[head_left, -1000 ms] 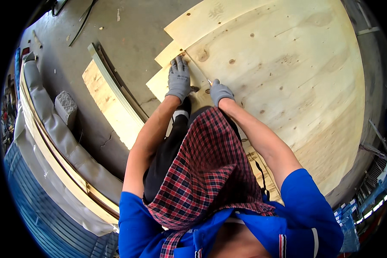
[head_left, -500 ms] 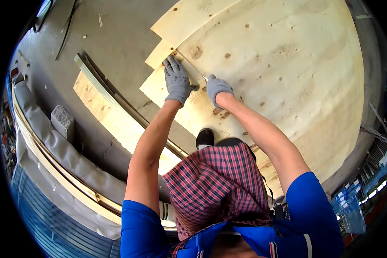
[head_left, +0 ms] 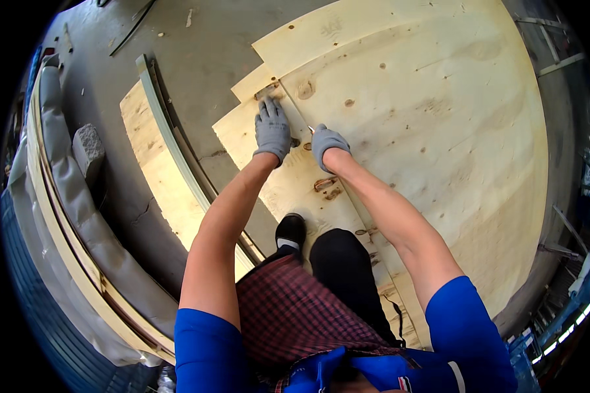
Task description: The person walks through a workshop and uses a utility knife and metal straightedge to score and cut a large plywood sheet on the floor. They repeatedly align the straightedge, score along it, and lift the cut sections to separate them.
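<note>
Plywood strip (head_left: 288, 177) lay flat on the concrete floor (head_left: 196, 85), running away from the person's feet and tucked against the near edge of a large plywood sheet (head_left: 432, 131). Left hand (head_left: 272, 130), in a grey work glove, was pressed flat on the strip near its far end, fingers spread and open, palm down. Right hand (head_left: 328, 144), likewise gloved, was closed around a small pointed tool (head_left: 311, 130) (only its light tip showed past the knuckles, so its kind could not be determined), and the tip met the seam where the strip and the large sheet come together. Both hands sat close together, the left just beyond and to the side of the right.

A second narrow strip end (head_left: 259, 82) protruded from beneath the large sheet just beyond the left hand. Dark knots and a reddish mark (head_left: 324, 185) were noted on the strip, nearer the person than the right hand. A black shoe (head_left: 290, 230) rested on the strip's near portion.

To the left, well apart from the hands, a long board (head_left: 154, 170) lay on the floor with a pale green rail (head_left: 167, 131) along its inner side. Further left, a grey stone block (head_left: 88, 147) stood beside stacked curved panels (head_left: 59, 216). The person wore blue sleeves (head_left: 469, 327) and a red checked cloth (head_left: 295, 314) at the waist.
</note>
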A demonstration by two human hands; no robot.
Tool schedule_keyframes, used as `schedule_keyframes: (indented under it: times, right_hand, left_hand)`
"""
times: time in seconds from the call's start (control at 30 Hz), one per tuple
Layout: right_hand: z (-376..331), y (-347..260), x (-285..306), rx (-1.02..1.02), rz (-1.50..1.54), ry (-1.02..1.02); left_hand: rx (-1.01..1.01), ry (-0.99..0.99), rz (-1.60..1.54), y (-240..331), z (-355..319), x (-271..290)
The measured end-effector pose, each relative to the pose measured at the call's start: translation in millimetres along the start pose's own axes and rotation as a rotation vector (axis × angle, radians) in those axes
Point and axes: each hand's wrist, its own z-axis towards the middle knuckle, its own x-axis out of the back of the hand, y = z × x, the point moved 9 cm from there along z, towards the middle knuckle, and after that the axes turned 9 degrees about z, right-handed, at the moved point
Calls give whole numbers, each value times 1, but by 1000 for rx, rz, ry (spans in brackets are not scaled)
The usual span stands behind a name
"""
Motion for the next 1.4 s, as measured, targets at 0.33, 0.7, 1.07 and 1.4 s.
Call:
schedule_keyframes:
  times: [0.33,0.7,1.07,1.4]
  right_hand:
    - [-10,25,-9,85,37,148]
    - [-70,105,-40,19,4,64]
    - [-135,198,-92,-140,71,-114]
    - [-208,287,-126,-226,75,-167]
  left_hand:
    - [39,-9,-68,69,-102,-45]
    - [55,20,-31,75,-98,-49]
    - [29,-91,-80,91,-101,-47]
    - [-30,24,12,100,-113,-54]
